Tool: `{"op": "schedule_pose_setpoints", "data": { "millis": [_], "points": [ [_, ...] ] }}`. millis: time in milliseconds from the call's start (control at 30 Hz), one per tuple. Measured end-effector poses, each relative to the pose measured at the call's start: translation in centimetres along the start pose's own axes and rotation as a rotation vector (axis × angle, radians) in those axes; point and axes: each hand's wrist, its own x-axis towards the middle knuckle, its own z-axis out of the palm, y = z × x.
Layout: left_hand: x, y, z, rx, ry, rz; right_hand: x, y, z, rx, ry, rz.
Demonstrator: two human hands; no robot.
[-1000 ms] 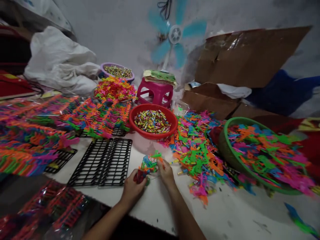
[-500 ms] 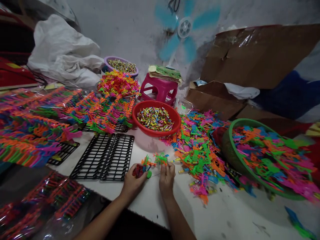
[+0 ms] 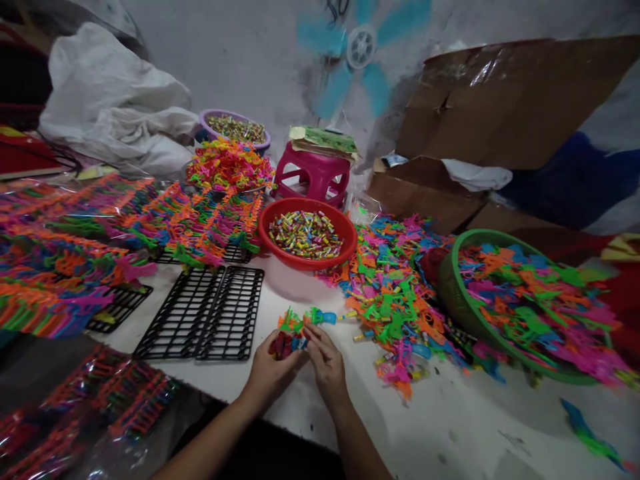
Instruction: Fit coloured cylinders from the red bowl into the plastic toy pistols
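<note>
My left hand (image 3: 273, 370) is closed around a small bunch of colourful plastic toy pieces (image 3: 290, 332) near the table's front edge. My right hand (image 3: 326, 360) sits close beside it, its fingertips pinching at the same bunch. A blue and green piece (image 3: 320, 316) lies on the white table (image 3: 450, 427) just beyond my fingers. Empty black plastic grid racks (image 3: 205, 313) lie to the left of my hands.
A red bowl (image 3: 306, 235) of small wrapped rolls stands behind my hands. A loose heap of toy pieces (image 3: 395, 293) spreads to the right, beside a green basket (image 3: 453, 293) full of them. Filled racks (image 3: 65, 267) cover the left. A pink stool (image 3: 313, 177), cardboard and a fan stand behind.
My right hand has come back from the table to my left hand, and both now meet on the bunch. The view has shifted slightly.
</note>
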Motion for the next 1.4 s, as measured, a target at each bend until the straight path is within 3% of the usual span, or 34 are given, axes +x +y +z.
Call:
{"op": "schedule_pose_setpoints", "data": {
  "millis": [167, 300, 433, 667, 867, 1233, 1400],
  "points": [
    [-0.3, 0.2, 0.0, 0.054, 0.042, 0.008, 0.1, 0.6, 0.7, 0.529, 0.256, 0.36],
    [-0.5, 0.6, -0.2, 0.125, 0.038, 0.071, 0.2, -0.6, 0.7, 0.747, 0.191, 0.489],
    [-0.5, 1.1, -0.5, 0.204, 0.043, 0.152, 0.1, -2.0, 0.2, 0.666, 0.217, 0.396],
    [-0.7, 1.4, -0.5, 0.256, 0.054, 0.158, -0.4, -2.0, 0.3, 0.235, 0.172, 0.129],
    [-0.9, 1.7, -0.3, 0.288, 0.043, 0.143, -0.6, -1.6, 0.8, 0.179, 0.153, 0.14],
    [-1.2, 1.7, -0.4, 0.246, -0.09, 0.169, -1.4, -0.8, 1.1, 0.045, 0.177, 0.079],
    [-0.8, 2.3, -0.2, 0.241, -0.133, 0.178, -0.9, -0.6, 1.4, 0.013, 0.141, 0.116]
  ]
}}
